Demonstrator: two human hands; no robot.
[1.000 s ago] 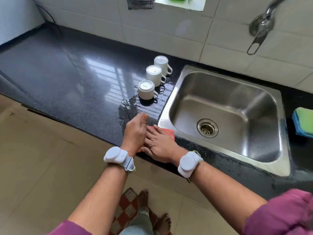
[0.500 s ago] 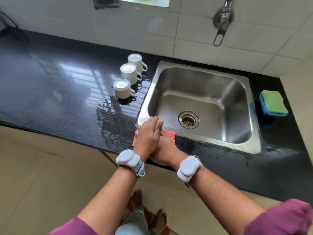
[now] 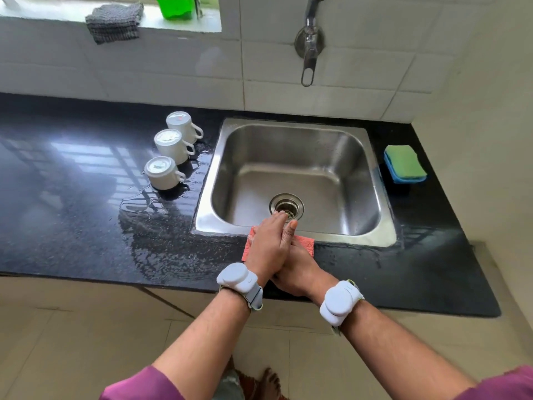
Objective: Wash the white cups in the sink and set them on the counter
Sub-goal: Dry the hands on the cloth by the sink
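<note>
Three white cups stand upside down on the black counter, in a row just left of the sink, at about ten o'clock from the hands. Their handles point toward the basin, and water pools on the stone around and below them. The sink itself holds no cups; only the drain shows at its bottom.

At the sink's near rim the two hands meet. The left hand lies flat, fingers straight and together, laid over the right hand, which is mostly covered; I cannot tell whether the right grips anything. Both press on a pink cloth spread at the counter's edge, its corners showing on either side of the hands. Each wrist carries a grey band.

At two o'clock a green-and-blue sponge rests right of the sink. The tap hangs from the tiled wall at twelve o'clock, with a grey rag and green bottle on the sill.
</note>
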